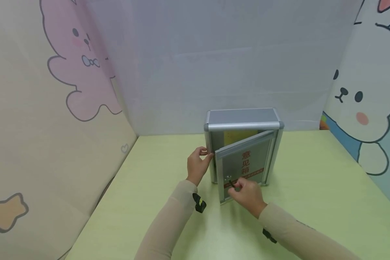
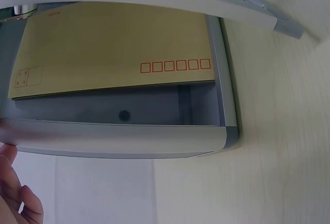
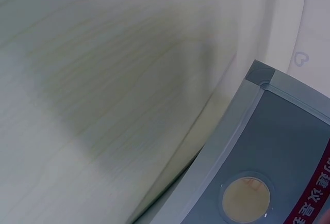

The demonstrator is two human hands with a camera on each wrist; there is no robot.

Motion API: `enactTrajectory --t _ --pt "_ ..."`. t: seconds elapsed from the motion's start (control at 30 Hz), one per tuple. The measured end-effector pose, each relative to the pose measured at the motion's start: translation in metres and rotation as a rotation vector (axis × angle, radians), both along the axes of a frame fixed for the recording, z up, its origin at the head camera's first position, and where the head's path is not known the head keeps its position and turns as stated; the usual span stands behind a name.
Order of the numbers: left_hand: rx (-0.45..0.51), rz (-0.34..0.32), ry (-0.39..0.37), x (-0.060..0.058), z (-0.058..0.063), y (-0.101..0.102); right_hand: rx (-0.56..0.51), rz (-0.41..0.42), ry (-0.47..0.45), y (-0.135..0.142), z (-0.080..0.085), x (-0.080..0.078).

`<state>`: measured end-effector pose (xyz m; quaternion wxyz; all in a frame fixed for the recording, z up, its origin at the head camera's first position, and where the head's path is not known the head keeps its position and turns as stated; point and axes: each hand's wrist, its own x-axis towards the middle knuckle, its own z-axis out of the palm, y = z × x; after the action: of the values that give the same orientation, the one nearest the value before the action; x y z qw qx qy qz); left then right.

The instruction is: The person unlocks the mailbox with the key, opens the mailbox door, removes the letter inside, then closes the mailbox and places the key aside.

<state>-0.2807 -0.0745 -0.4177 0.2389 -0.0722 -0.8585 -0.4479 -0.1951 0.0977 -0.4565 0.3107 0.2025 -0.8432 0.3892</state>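
A silver-grey metal suggestion box (image 1: 243, 117) with red lettering stands upright on the table, its hinged door (image 1: 251, 162) swung partly out toward me. My left hand (image 1: 198, 165) grips the box's left side edge, thumb toward the front; its fingers show in part at the left wrist view's edge. Between the thumb and fingers of my right hand (image 1: 248, 195) is a small black-headed key (image 1: 232, 183), at the lock on the door's left part. Inside the box lie brown envelopes (image 2: 118, 48) with red printed squares. The right wrist view shows a round opening (image 3: 246, 199) in the door.
The pale yellow-green table (image 1: 312, 187) extends to both sides of the box. A plain light wall (image 1: 234, 65) rises right behind it. Cartoon-printed walls flank the table, a pink animal (image 1: 81, 72) on the left and a white rabbit (image 1: 364, 86) on the right.
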Motion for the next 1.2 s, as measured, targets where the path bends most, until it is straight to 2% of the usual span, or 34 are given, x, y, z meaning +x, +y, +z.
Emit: enactTrajectory --t 0.27,0.67,0.83,0.9,1.0,1.13,1.2 --pt "0.006 -0.008 0.028 -0.002 0.0 -0.001 -0.037 0.021 0.015 0.002 0.001 0.0" --pt "-0.04 -0.001 0.006 -0.006 0.002 0.002 -0.036 0.003 0.092 0.005 -0.001 -0.003" --pt "-0.045 0.006 0.007 -0.003 0.003 0.005 -0.044 0.004 0.11 0.006 -0.001 -0.003" --pt "-0.031 -0.003 0.039 0.0 0.003 0.007 -0.035 0.002 0.128 0.006 -0.002 -0.003" --pt "-0.025 -0.055 0.174 0.003 0.002 0.01 -0.013 -0.002 0.147 0.005 -0.004 -0.003" --pt "-0.057 -0.175 0.403 0.004 0.0 0.013 -0.017 0.013 0.122 0.004 -0.007 -0.002" --pt "-0.05 -0.246 0.425 0.004 0.0 0.015 -0.031 0.016 0.105 0.004 -0.007 -0.001"
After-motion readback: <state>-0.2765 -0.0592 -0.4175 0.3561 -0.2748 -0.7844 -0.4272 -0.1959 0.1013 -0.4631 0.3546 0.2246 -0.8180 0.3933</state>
